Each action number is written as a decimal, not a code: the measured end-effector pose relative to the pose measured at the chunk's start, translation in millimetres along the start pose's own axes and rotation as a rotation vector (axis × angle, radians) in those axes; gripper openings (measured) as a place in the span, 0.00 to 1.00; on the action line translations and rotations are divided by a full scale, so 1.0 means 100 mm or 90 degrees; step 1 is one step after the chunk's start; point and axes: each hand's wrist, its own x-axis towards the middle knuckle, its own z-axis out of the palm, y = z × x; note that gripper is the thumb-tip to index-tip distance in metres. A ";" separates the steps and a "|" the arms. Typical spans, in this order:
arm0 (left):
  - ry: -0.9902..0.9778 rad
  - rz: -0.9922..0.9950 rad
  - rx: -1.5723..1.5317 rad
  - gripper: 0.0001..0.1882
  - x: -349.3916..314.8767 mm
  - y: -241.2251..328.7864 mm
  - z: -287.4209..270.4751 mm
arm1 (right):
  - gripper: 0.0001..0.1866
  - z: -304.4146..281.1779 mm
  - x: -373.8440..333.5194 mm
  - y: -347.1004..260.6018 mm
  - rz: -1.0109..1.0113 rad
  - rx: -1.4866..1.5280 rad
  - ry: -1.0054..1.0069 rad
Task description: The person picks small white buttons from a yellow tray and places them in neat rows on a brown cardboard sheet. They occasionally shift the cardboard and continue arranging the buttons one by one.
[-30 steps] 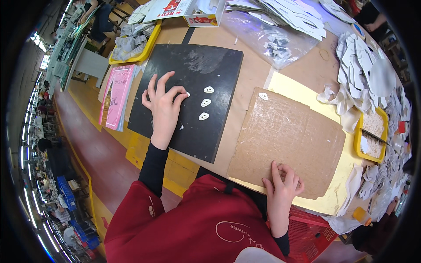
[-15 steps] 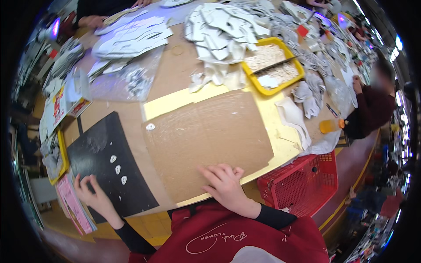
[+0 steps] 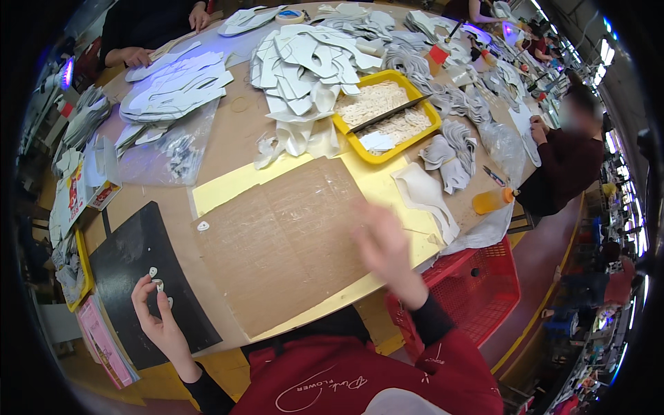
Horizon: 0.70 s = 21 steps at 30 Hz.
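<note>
Brown worktable (image 3: 228, 142) bears a black board (image 3: 128, 266) above reddish floor (image 3: 546, 235).

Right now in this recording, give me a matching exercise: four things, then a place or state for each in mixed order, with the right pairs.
1. left hand
2. right hand
3. brown board
4. red basket

A. lies on the yellow sheet
B. beyond the table's near edge
C. over the black board
D. looks blurred

Pairs: 1-C, 2-D, 3-A, 4-B
</note>
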 end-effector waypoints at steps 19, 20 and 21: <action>-0.159 0.024 -0.041 0.08 -0.12 0.19 0.30 | 0.18 -0.58 1.47 1.98 0.090 -0.402 -0.336; -0.160 0.025 -0.043 0.08 -0.11 0.22 0.31 | 0.17 -0.60 1.46 2.02 0.073 -0.400 -0.337; -0.162 0.027 -0.042 0.08 -0.10 0.22 0.32 | 0.16 -0.63 1.45 2.05 0.055 -0.397 -0.337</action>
